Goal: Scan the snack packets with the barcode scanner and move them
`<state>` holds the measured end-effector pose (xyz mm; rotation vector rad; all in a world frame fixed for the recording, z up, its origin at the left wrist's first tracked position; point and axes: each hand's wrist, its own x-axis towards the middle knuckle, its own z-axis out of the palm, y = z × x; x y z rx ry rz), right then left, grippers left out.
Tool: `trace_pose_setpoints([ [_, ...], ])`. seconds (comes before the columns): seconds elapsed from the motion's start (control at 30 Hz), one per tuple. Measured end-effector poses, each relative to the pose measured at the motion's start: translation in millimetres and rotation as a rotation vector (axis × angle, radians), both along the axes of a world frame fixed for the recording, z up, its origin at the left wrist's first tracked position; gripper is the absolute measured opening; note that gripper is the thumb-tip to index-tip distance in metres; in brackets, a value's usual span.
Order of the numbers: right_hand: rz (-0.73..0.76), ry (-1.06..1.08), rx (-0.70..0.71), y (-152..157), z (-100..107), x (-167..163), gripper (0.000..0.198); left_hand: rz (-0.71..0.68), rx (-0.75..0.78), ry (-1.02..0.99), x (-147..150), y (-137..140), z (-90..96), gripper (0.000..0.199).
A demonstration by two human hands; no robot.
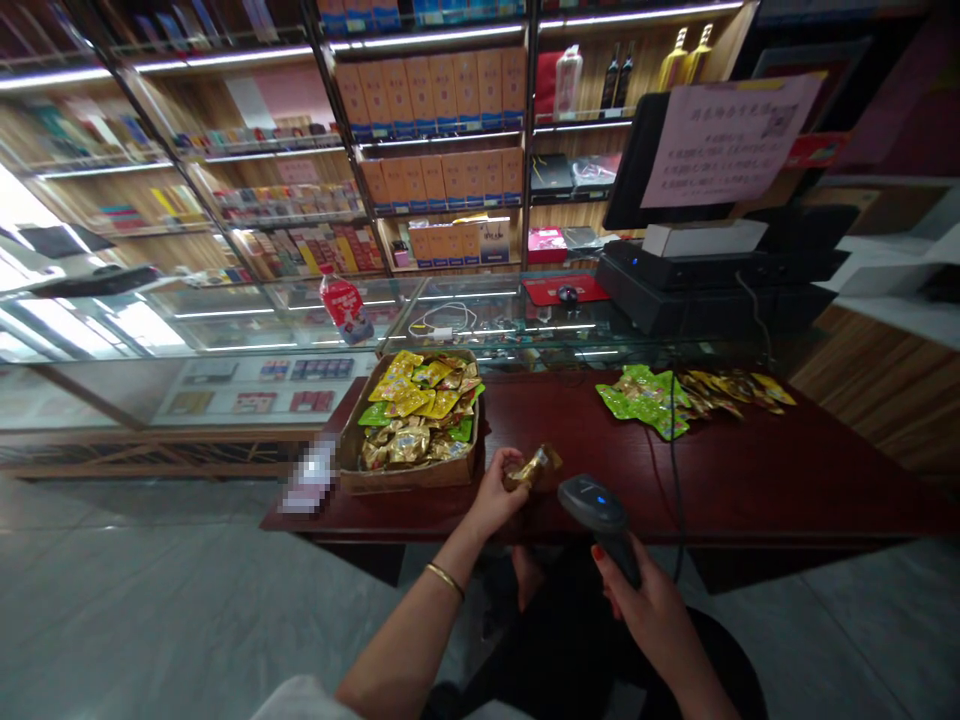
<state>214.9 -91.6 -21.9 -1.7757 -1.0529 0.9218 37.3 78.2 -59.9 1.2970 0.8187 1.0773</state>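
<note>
My left hand (501, 494) grips a small gold snack packet (537, 466) above the front of the dark red table (555, 408). Wrapped around the handle of a dark barcode scanner (596, 502) is my right hand (637, 590); the scanner's head tilts toward the packet, with a gap between them. A blue light glows on top of it. Left of my left hand stands a cardboard box (409, 482) heaped with gold, yellow and green packets (412, 400). Green packets (643, 398) and gold packets (731, 390) lie in a pile at the table's back right.
A phone-like, blurred object (309, 475) lies at the table's left corner. Behind the table runs a glass counter (495, 330) with a red bottle (345, 305), a white cable (444, 330), a mouse (568, 296) and a monitor (637, 160). The scanner's black cord (673, 470) crosses the table.
</note>
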Motion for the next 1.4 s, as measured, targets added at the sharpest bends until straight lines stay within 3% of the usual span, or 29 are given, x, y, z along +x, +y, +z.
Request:
trace_pose_setpoints([
  [0.17, 0.034, -0.128, 0.04, 1.5, 1.4, 6.2, 0.054, 0.039, -0.091, -0.12, 0.7, -0.4, -0.2, 0.043],
  [0.3, 0.101, -0.133, 0.043, -0.7, 0.5, 4.6, 0.049, 0.216, 0.04, -0.004, 0.7, 1.1, -2.6, 0.036],
  [0.37, 0.135, -0.114, 0.046, -4.1, -1.2, 1.4, 0.047, 0.241, 0.075, 0.021, 0.8, 2.0, -4.8, 0.033],
  [0.63, 0.172, -0.122, -0.019, -17.3, -5.2, -4.7, 0.047, 0.184, 0.059, 0.017, 4.4, 4.1, -9.7, 0.027],
  [0.77, 0.169, -0.179, -0.023, -15.9, -7.5, -1.9, 0.049, 0.099, 0.044, 0.032, 6.2, 2.4, -10.6, 0.042],
  [0.93, 0.162, -0.205, -0.019, -11.0, -7.8, -1.8, 0.05, 0.08, 0.238, 0.15, 1.5, 2.8, -7.9, 0.011],
  [1.07, 0.129, -0.184, 0.032, -7.5, -8.1, 1.1, 0.049, 0.043, 0.206, 0.189, -1.7, 3.1, -3.7, 0.015],
  [1.23, 0.047, -0.122, 0.085, 16.8, -18.9, 30.6, 0.052, 0.07, 0.228, 0.202, -2.8, 4.1, -4.3, 0.028],
  [1.4, 0.135, 0.088, 0.185, 62.6, -38.6, 79.7, 0.047, 0.055, 0.173, 0.26, 4.9, 16.2, -11.8, 0.034],
])
